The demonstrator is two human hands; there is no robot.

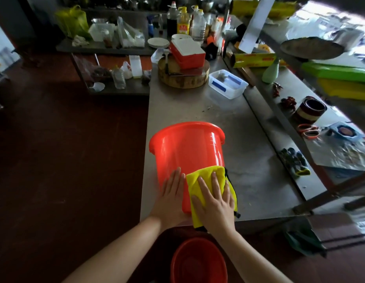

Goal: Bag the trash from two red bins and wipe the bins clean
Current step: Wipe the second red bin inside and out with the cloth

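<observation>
The red bin (185, 150) is lying over on the steel worktop (253, 164) at its near edge, rim facing away from the person and base facing toward them. The left hand (171, 194) is resting flat on the bin's wall, fingers straight and together, gripping nothing. The right hand (215, 202) is pressing a yellow cloth (206, 176) against the wall just beside it, fingers spread and straight over the cloth. The cloth's dark edging is hanging down on the right side. A second red bin (198, 264) is standing mouth-up on the floor below the worktop edge, between the forearms. Farther along the worktop a clear lidded container (228, 84) is sitting near a round wooden chopping block (183, 78), which is carrying a red and white box (187, 52).
</observation>
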